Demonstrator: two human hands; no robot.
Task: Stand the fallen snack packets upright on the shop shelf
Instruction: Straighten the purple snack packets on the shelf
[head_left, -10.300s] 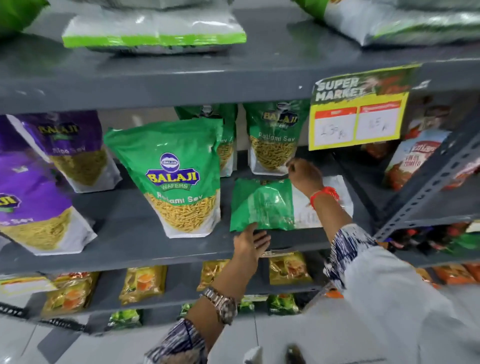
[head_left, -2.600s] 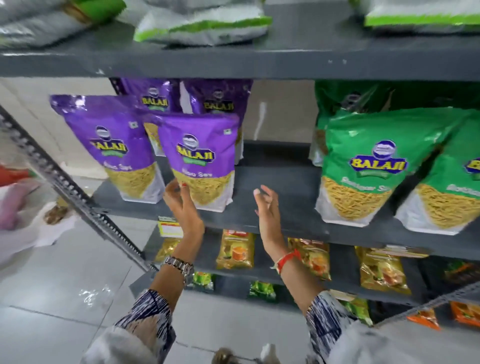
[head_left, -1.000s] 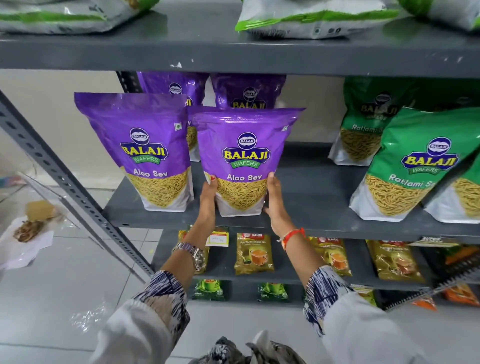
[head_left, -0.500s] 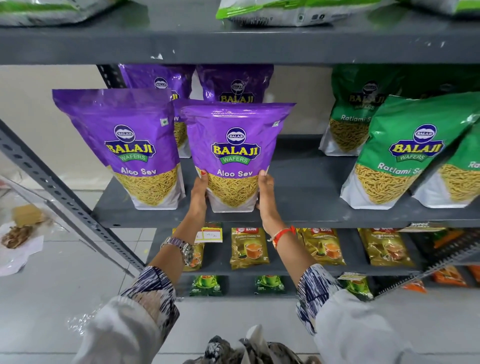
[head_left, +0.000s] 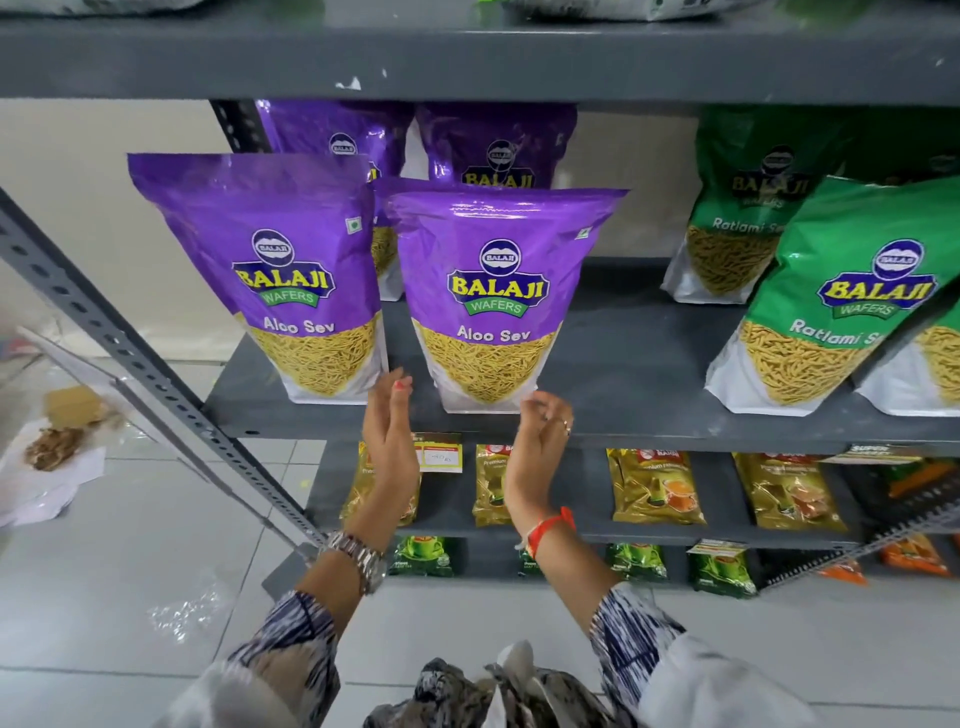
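Observation:
Two purple Aloo Sev packets stand upright at the front of the grey shelf (head_left: 639, 384): the left purple packet (head_left: 280, 270) and the middle purple packet (head_left: 496, 291). Two more purple packets (head_left: 493, 145) stand behind them. Green Ratlami Sev packets (head_left: 841, 301) stand upright on the right. My left hand (head_left: 389, 431) is just below and left of the middle packet's base, fingers straight and apart, holding nothing. My right hand (head_left: 543, 431) is below its right corner, fingers loosely curled, holding nothing.
A slotted grey upright (head_left: 130, 364) slants down the left side. The shelf above (head_left: 467, 57) carries flat-lying packets. Lower shelves hold gold tea packets (head_left: 654, 488) and small green packets (head_left: 423, 556). A price tag (head_left: 441, 457) hangs at the shelf edge.
Both hands held the sides of the middle purple packet half a second ago. They have let go and dropped slightly below the shelf edge. The packet stays upright.

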